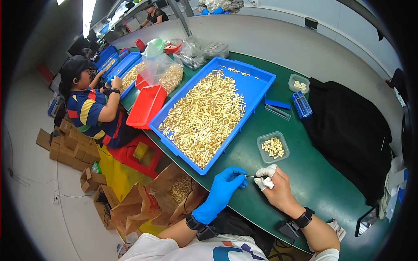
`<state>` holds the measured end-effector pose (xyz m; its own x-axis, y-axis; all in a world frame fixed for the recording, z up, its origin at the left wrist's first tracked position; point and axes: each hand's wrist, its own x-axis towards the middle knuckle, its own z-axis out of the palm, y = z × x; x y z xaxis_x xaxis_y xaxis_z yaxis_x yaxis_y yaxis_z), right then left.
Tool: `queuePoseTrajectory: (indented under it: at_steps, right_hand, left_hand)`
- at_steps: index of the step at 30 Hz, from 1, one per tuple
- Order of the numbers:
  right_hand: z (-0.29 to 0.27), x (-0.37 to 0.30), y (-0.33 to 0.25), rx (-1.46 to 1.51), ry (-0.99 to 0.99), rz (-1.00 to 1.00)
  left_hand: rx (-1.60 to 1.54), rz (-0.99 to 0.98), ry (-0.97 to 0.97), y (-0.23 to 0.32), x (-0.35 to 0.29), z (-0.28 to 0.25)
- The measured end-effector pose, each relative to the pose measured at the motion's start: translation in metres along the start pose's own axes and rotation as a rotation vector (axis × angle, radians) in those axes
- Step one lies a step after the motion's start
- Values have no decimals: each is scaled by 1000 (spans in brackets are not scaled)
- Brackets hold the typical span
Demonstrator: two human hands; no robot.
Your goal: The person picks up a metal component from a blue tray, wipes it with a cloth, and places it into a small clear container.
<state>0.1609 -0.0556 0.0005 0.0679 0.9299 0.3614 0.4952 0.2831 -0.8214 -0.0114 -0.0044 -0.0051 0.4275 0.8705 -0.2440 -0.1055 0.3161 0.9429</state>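
Observation:
My left hand, in a blue glove, pinches something small at its fingertips, most likely one of the small brass-coloured fittings; the fingers mostly hide it. White finger covers wrap some fingers of my right hand, which grips a thin dark rod-like tool. The tool's slender tip points left and meets the fingertips of my left hand. Just beyond my hands, a clear plastic tub holds several brass fittings. Farther off to the left, a large blue tray carries a broad heap of the same fittings.
Red bins and a clear bag of fittings stand left of the tray. Right are a blue case, a small tub and black cloth. A co-worker sits at left; open paper sacks stand below the table edge.

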Motion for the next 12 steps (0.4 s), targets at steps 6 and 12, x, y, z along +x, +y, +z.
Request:
queuePoseTrajectory:
  at_steps: [6,12]
  right_hand:
    - [3,-2,1,-80,-1,-70]
    - [5,-1,4,-80,-7,1]
  left_hand:
    - [75,3,42,-4,0,1]
    - [53,8,46,-2,0,2]
